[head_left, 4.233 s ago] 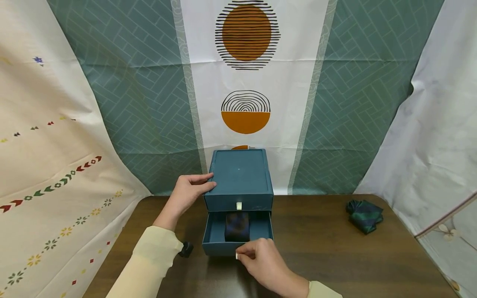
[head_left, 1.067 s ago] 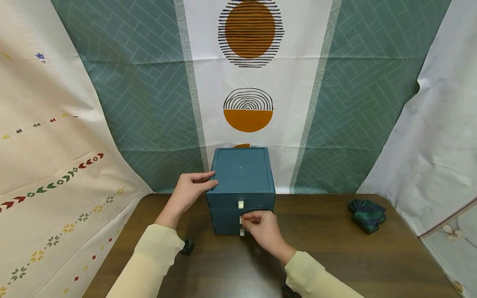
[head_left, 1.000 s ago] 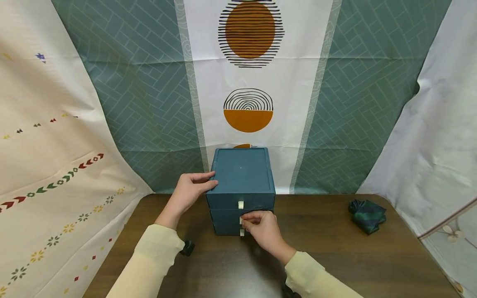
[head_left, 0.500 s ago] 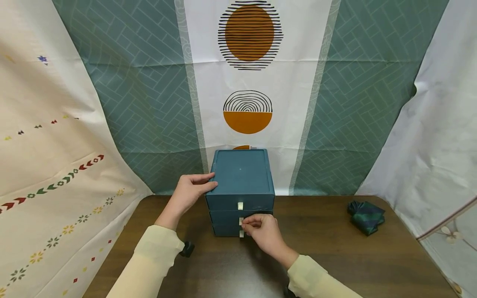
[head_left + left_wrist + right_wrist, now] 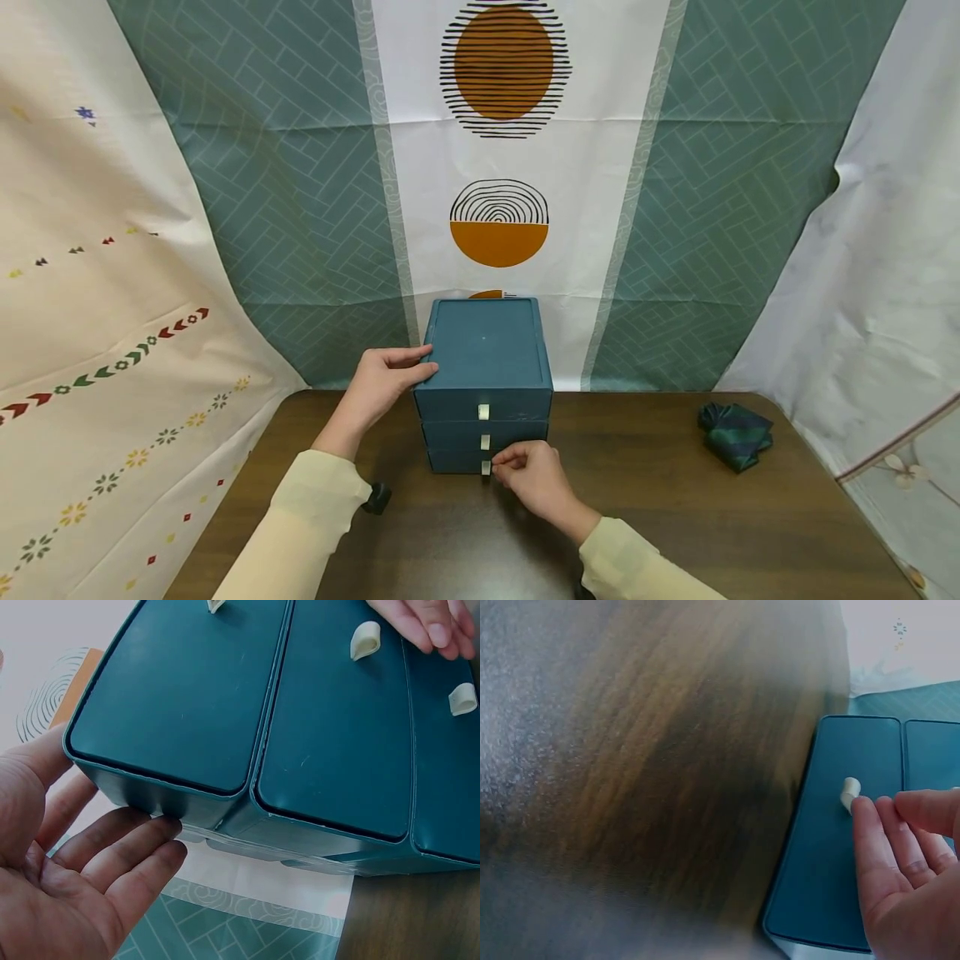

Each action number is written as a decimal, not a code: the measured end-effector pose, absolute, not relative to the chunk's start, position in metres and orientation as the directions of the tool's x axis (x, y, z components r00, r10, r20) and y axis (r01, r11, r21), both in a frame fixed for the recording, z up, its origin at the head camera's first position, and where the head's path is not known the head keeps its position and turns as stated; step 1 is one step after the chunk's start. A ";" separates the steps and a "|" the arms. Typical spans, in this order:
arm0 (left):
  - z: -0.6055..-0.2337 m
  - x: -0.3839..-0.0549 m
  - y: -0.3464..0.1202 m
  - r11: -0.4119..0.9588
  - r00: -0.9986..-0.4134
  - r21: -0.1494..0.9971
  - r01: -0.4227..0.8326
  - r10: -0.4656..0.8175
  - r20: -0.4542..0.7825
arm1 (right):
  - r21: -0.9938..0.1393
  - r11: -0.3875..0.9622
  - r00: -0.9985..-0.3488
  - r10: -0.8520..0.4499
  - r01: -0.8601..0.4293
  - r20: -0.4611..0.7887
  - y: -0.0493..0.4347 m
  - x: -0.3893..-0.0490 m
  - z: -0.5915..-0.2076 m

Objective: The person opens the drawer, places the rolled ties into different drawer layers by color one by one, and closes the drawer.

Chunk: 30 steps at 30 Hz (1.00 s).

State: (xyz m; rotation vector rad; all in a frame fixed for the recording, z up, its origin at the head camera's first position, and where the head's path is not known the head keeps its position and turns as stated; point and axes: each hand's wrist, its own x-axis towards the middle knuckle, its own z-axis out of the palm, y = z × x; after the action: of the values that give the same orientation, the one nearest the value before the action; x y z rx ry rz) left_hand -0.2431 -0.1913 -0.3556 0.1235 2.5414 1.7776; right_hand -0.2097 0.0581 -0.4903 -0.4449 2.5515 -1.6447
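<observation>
A blue-green drawer unit [image 5: 483, 342] stands on the table in the head view, its three stacked drawers pushed in. Each drawer front has a cream pull tab. My left hand [image 5: 375, 392] steadies the unit at its left side, thumb and fingertips at the top edge. In the left wrist view, its extended fingers [image 5: 135, 851] lie along the side wall. At the bottom drawer, my right hand [image 5: 536, 483] has its fingertips right beside the lowest pull tab [image 5: 486, 468]. The right wrist view shows those fingers nearly straight, close to the tab [image 5: 850, 793].
A dark green and navy plaid cloth bundle [image 5: 737, 436] lies on the right of the brown wooden table [image 5: 637, 467]. Patterned fabric [image 5: 300, 208] hangs behind the unit, and pale cloths border both sides.
The middle drawer, earlier pulled out with a dark patterned item inside, has been pushed in. My right hand has let go of its tab and moved down to the lowest one; my left stays put.
</observation>
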 end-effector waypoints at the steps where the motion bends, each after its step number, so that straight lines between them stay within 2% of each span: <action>1: -0.353 -0.241 -0.191 0.341 -0.996 0.939 0.041 0.091 0.011 | -0.901 0.383 -0.955 -0.281 -0.202 0.095 0.058 -0.210 -0.491; 10: -0.342 -0.233 -0.188 0.352 -0.995 0.935 0.042 0.100 0.007 | -0.903 0.386 -0.963 -0.252 -0.188 0.093 0.057 -0.213 -0.502; 30: -0.343 -0.235 -0.189 0.355 -0.996 0.934 0.042 0.091 0.010 | -0.879 0.429 -0.951 -0.298 -0.208 0.080 0.044 -0.220 -0.512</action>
State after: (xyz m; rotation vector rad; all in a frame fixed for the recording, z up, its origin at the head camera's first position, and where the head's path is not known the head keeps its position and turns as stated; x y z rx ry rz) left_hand -0.2348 -0.1887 -0.3428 0.1249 2.5495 1.7562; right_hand -0.2198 0.0436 -0.5124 -0.4583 2.5802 -1.5682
